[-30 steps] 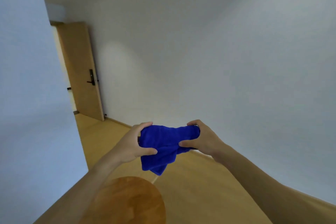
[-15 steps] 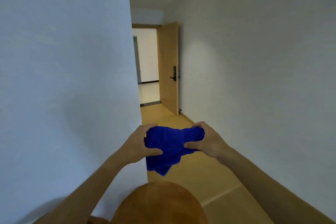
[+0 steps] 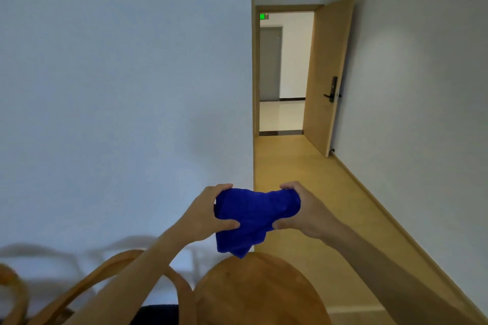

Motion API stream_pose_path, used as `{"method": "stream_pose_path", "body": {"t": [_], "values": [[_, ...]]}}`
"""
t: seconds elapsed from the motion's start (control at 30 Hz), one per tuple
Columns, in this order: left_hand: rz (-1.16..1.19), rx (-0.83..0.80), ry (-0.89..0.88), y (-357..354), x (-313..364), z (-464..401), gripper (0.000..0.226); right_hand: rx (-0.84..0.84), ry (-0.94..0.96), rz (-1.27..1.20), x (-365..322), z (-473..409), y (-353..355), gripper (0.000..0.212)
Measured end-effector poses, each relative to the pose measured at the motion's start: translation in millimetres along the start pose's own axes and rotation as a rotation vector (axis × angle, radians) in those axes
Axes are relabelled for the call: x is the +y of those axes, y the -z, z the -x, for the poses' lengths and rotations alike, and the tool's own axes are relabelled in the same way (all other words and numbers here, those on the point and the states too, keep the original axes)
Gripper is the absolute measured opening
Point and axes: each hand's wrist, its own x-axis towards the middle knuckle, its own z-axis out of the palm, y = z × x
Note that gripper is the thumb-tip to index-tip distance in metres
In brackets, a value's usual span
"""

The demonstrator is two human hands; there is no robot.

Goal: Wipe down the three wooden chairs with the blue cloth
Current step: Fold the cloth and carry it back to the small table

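Two hands, left hand [image 3: 204, 215] and right hand [image 3: 307, 212], grip one blue cloth [image 3: 250, 219].

Both bare forearms reaching forward and converging mid-frame, left hand [image 3: 208, 215] curled with thumb underneath, right hand [image 3: 303, 212] curled opposite with its thumb low, each clamped on one end of the blue cloth [image 3: 250, 219], wrists level, held in the air

Blue cloth [image 3: 253, 219]: deep royal blue, plain, no pattern. Below the cloth, round chair seat [image 3: 261, 295]: honey-toned wood with faint grain. Left of the cloth, curved chair back [image 3: 111, 269]: same light wood. Beyond the cloth, door [image 3: 330, 74]: pale tan, black handle [image 3: 331, 90]. Walls [image 3: 118, 87]: plain white. Floor [image 3: 303, 166]: light tan.
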Motion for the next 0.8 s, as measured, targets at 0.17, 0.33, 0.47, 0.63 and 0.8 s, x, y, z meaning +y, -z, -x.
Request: {"method": "stream_pose_path", "body": {"t": [0.17, 0.33, 0.47, 0.63, 0.8], "values": [[-0.031, 0.011, -0.004, 3.8, -19.3, -20.4, 0.08, 0.016, -0.03, -0.027, 9.5, -27.1, -15.7, 0.082], [0.009, -0.017, -0.006, -1.9, -40.9, -42.6, 0.081, 0.035, -0.057, -0.014, 19.0, -51.5, -22.0, 0.078], [0.016, -0.05, 0.014, -11.7, -55.0, -61.4, 0.08, 0.023, -0.092, -0.021, 34.3, -70.1, -26.1, 0.076], [0.047, -0.08, 0.087, -39.3, -85.3, -83.0, 0.084, -0.034, -0.135, -0.045, 69.2, -101.0, -32.2, 0.073], [0.049, -0.111, 0.195, -94.5, -136.3, -83.7, 0.092, -0.121, -0.216, -0.043, 133.6, -121.5, -62.1, 0.069]]}}
